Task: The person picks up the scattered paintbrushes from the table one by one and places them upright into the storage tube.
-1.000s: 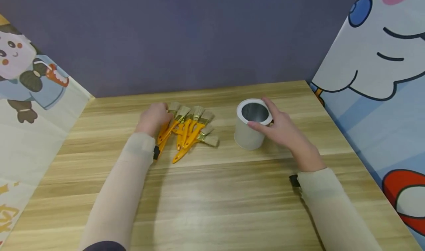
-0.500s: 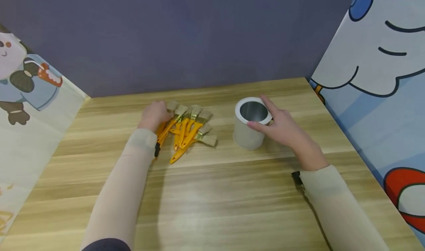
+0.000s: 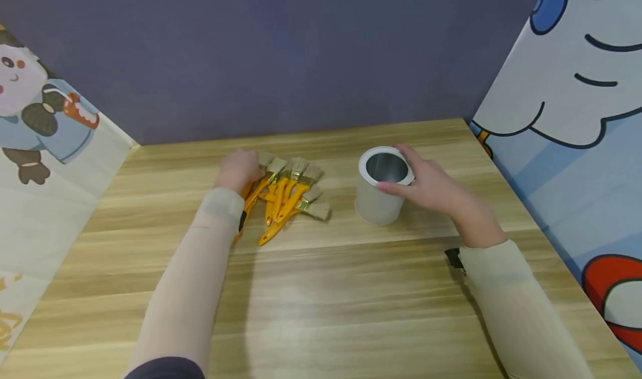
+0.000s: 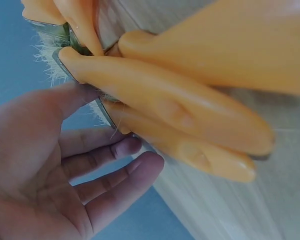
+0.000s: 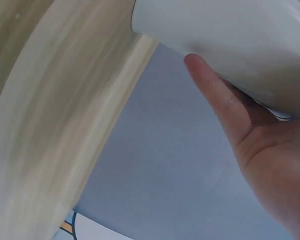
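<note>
Several paintbrushes (image 3: 288, 196) with yellow-orange handles and pale bristles lie in a loose pile left of the table's middle. My left hand (image 3: 239, 170) is at the pile's left side. In the left wrist view its thumb and fingers pinch a paintbrush (image 4: 190, 159) near the ferrule; the bristle end is partly hidden. A pale grey can (image 3: 377, 203) with a white rim stands upright to the right of the pile, its top open and the visible inside grey. My right hand (image 3: 432, 186) grips the can from its right, thumb in front and fingers behind the rim.
The wood-grain table (image 3: 311, 312) meets a dark grey-blue wall (image 3: 301, 56) at the back. Cartoon-printed panels stand at the left (image 3: 45, 212) and right (image 3: 577, 178) sides. Black straps sit at both wrists.
Across the frames the left hand stays at the left end of the pile and shifts slightly rightward. The right hand keeps its grip on the can, which stays in place.
</note>
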{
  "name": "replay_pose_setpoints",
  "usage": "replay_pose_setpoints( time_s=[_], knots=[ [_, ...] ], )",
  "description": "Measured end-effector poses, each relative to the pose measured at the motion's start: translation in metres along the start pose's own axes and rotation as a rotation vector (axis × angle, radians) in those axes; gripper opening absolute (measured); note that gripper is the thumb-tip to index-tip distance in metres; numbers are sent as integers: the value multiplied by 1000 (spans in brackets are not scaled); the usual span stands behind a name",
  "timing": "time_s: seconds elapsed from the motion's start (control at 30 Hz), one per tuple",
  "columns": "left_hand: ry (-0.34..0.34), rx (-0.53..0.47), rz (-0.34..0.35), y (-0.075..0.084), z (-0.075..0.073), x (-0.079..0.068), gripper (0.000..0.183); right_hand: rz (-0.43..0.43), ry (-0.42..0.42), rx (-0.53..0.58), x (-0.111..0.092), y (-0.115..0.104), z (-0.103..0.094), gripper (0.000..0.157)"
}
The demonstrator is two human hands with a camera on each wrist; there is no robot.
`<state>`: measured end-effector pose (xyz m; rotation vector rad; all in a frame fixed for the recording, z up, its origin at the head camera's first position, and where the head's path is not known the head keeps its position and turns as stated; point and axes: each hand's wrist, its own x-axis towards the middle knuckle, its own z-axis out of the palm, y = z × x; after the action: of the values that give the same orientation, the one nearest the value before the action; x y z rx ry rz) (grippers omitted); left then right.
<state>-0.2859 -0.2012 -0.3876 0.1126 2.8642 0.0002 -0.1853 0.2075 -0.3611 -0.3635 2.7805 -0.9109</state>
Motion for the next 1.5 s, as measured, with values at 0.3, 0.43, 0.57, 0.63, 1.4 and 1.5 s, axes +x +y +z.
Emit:
replay_pose_setpoints(
  time_s=[0.3,0.43,0.57,0.63,1.4,1.5],
  knots=[
    [-2,34,-4,-8,2,-6,41,-10,-51,-14,4,-4,1,116],
    [-1,47,1,-14,2,-12,40,-27,-64,-8,10,-6,3,117],
    [3,39,-8,-22,4,-14,40,-43,-80,-6,14,-9,5,116],
    [9,28,-16,-26,6,-14,39,-50,-90,-17,16,-9,5,116],
    [28,-58,50,16,22,8,41,-8,-56,-60,-17,26,-12,114],
    [41,-63,69,23,22,11,39,-11,-44,-56,-21,30,-14,112]
  ],
)
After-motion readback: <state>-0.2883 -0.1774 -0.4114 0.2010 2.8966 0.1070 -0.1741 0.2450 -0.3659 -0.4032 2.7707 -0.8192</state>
